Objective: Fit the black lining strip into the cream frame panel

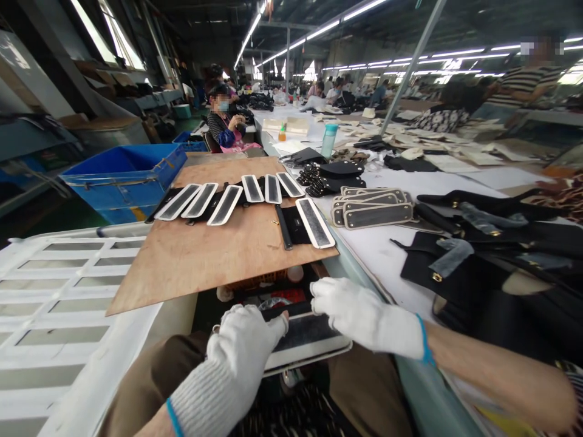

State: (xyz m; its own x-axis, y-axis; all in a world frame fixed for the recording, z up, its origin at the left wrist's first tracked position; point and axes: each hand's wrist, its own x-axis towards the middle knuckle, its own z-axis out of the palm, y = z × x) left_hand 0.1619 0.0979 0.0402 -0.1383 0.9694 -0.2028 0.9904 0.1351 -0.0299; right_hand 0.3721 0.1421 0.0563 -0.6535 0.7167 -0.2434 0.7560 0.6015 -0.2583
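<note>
Steadying white-edged panel (310,337) over lap (364,388); left hand (248,337) fingers gripping left end, right hand (357,312) at far-right edge, can't tell if gripping; best kept level.

Head view faces forward and down, close behind left hand (246,343) and right hand (364,318); edges seem blurred.

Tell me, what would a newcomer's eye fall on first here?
Probably the white-gloved left hand and white-gloved right hand, low in the middle, at a white-edged dark rectangular panel above the lap. Beyond them, similar white-edged dark panels lie on a tan wooden board. A bright blue plastic bin stands left of the board's far part.
</note>
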